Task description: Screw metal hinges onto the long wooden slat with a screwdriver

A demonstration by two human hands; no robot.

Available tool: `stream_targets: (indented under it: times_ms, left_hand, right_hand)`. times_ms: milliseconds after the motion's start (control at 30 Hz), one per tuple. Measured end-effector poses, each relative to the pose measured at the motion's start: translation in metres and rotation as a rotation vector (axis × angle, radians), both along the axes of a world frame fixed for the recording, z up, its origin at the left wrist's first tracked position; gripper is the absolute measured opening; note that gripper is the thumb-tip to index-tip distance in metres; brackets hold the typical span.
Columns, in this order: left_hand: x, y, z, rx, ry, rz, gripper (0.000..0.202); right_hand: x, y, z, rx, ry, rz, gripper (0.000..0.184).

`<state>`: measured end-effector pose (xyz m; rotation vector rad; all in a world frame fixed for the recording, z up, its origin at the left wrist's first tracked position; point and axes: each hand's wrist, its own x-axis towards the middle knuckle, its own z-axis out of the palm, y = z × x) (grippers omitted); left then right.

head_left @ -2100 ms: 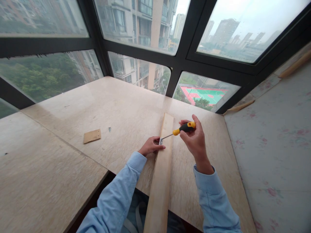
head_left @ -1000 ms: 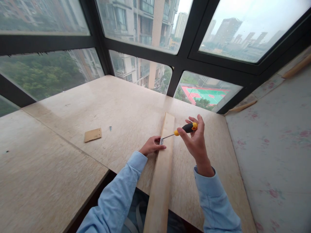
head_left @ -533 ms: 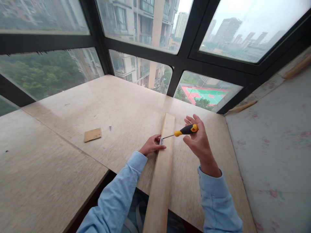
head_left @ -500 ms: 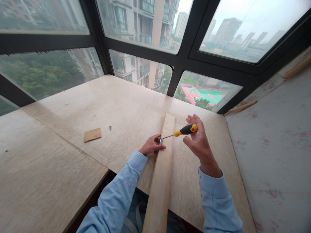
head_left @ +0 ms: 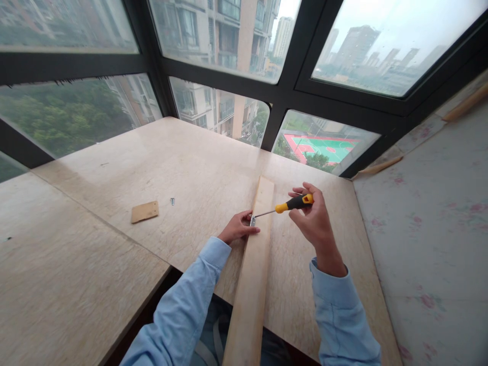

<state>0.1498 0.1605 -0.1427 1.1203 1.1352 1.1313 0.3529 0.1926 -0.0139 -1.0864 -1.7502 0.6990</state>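
A long pale wooden plank lies on the marble sill, running from my lap toward the window. My left hand presses on its left edge, fingers pinched round a small metal bracket. My right hand is closed round the yellow and black handle of a screwdriver. The screwdriver's thin shaft slants down to the left, with its tip at the bracket.
A small flat wooden piece and a loose screw lie on the marble sill to the left. Black-framed windows close the far side. A floral-patterned mat covers the right.
My right hand's fingers opened and shifted round the screwdriver handle, then closed on it again. The left hand, plank and bracket have stayed put.
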Motion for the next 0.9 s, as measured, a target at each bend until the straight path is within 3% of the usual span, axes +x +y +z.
stream_targets:
  times_ms: [100,167,300,367,467,667,900]
  left_hand:
    - [0.000,0.000,0.000,0.005,0.004,-0.007,0.065]
    - [0.000,0.000,0.000,0.004,-0.004,-0.015,0.065]
    - [0.000,-0.001,0.002,-0.004,-0.037,-0.033,0.066]
    - [0.000,-0.001,0.003,-0.005,-0.042,-0.036,0.065]
    - [0.000,-0.001,0.003,0.008,-0.029,-0.032,0.062]
    - [-0.001,0.000,0.000,0.011,-0.005,-0.014,0.059]
    - [0.000,-0.001,0.003,0.024,-0.022,-0.030,0.058]
  right_hand:
    - [0.002,-0.001,-0.002,0.028,0.005,0.110,0.086]
    - [0.002,-0.002,-0.001,0.021,-0.028,0.020,0.088]
    - [0.001,-0.002,0.002,-0.009,-0.161,-0.248,0.074]
    - [0.001,0.000,0.002,0.010,-0.200,-0.295,0.067]
    - [0.002,0.002,-0.001,0.028,-0.124,-0.214,0.063]
    - [-0.006,0.004,-0.006,-0.003,0.188,0.152,0.066]
    - [-0.029,-0.004,-0.006,-0.075,0.446,0.166,0.058]
